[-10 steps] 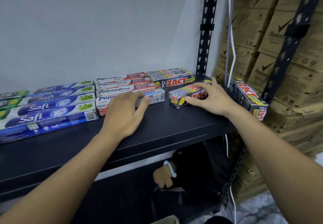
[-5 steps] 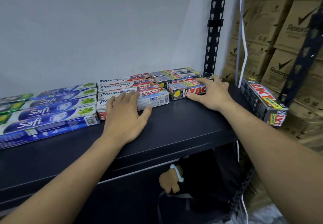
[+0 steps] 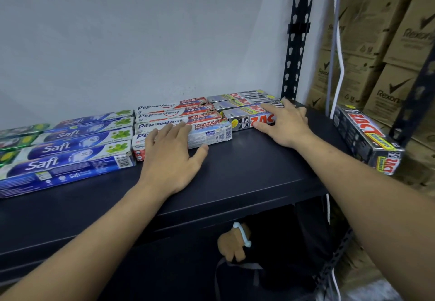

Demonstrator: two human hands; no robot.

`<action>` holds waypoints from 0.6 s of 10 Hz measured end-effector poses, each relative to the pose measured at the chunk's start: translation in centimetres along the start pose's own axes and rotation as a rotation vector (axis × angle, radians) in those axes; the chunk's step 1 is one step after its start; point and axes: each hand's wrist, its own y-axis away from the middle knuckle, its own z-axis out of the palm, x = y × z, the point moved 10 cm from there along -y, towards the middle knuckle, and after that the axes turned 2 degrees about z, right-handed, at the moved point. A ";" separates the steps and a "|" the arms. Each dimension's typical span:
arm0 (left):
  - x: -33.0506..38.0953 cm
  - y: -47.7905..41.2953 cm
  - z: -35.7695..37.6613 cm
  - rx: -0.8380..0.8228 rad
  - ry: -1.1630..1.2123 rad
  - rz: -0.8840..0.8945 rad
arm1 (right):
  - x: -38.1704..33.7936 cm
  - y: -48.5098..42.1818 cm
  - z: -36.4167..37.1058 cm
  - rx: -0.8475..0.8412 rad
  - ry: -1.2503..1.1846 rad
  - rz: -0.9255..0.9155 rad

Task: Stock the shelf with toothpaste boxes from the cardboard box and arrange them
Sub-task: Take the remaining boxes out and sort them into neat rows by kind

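Observation:
Rows of toothpaste boxes lie flat on the black shelf (image 3: 247,169). My left hand (image 3: 171,157) rests palm down on the front Pepsodent box (image 3: 211,133), fingers spread, gripping nothing. My right hand (image 3: 284,124) lies flat on the front Zact box (image 3: 244,118), which sits flush against two other Zact boxes (image 3: 237,99) behind it. Blue Safi boxes (image 3: 68,159) fill the left part of the shelf. One more Zact box (image 3: 369,138) lies at the shelf's right edge, pointing toward me and overhanging the corner.
Green boxes (image 3: 16,136) sit at the far left. A black perforated upright (image 3: 296,35) stands at the back right, with white cables (image 3: 339,42) beside it. Stacked Rexona cartons (image 3: 386,65) fill the right. Below the shelf a brown plush toy (image 3: 233,244) hangs on a dark bag.
My right hand has slid the front Zact box back and left until it lines up against the other Zact boxes. My left hand has stayed on the Pepsodent box.

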 end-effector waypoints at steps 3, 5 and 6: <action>0.1 0.1 -0.1 -0.001 0.008 0.003 | -0.3 -0.3 -0.1 0.002 -0.021 -0.034; 0.1 0.1 -0.2 -0.001 0.001 0.004 | -0.3 -0.5 -0.1 0.011 0.008 -0.038; 0.1 0.0 -0.1 -0.004 -0.001 0.005 | -0.3 -0.5 -0.1 0.016 0.009 -0.042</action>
